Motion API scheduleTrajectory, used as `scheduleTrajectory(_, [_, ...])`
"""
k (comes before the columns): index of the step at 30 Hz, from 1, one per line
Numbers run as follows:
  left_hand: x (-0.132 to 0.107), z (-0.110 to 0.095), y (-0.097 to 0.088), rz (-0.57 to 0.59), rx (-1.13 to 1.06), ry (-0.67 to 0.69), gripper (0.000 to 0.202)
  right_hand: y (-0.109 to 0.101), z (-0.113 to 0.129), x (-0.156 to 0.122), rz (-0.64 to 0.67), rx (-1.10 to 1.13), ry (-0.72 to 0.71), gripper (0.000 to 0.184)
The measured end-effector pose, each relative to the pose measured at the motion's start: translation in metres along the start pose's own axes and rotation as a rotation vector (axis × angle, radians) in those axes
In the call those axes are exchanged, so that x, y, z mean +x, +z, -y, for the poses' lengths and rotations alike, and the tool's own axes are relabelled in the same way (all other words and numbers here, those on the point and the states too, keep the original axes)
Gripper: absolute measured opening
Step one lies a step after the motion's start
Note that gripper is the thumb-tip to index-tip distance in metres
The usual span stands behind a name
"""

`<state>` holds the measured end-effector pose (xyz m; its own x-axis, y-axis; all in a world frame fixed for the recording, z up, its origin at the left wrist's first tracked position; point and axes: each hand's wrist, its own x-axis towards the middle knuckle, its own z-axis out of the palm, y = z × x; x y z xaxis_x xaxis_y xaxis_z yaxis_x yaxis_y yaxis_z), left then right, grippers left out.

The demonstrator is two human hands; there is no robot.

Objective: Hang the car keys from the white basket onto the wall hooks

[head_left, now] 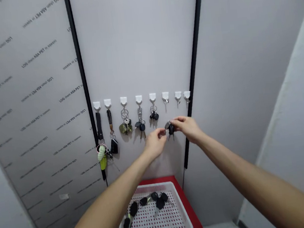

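A bunch of keys [171, 128] with black heads on a metal ring is held up between my two hands, below the row of white hooks. My right hand [188, 127] pinches the ring from the right. From the left, the closed fingers of my left hand [155, 142] touch the same ring. Straight above them is a bare white hook [166, 97]. Just to the upper left, another key bunch [154, 116] hangs from its own hook.
More key bunches hang to the left, including a car key [114, 146] and a green keychain [102, 159]. Two bare hooks [178, 96] are on the right. Below, a white plastic basket [185, 222] with several black-headed keys stands on a red surface [194, 218].
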<state>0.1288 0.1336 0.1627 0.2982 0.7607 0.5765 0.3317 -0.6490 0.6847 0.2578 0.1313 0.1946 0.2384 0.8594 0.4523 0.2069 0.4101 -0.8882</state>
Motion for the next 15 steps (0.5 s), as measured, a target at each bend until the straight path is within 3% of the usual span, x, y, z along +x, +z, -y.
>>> scheduleTrajectory(3, [0.024, -0.021, -0.009, -0.042, 0.09, 0.079, 0.028, -0.001, 0.02, 0.022, -0.078, 0.057, -0.041, 0.008])
scheduleTrajectory(7, [0.045, -0.034, -0.019, -0.059, 0.238, 0.102, 0.029, 0.002, 0.036, 0.042, -0.148, 0.017, -0.07, 0.006])
scheduleTrajectory(15, [0.058, -0.041, -0.024, -0.05, 0.342, 0.075, 0.031, 0.009, 0.042, 0.058, -0.23, -0.109, 0.0, 0.008])
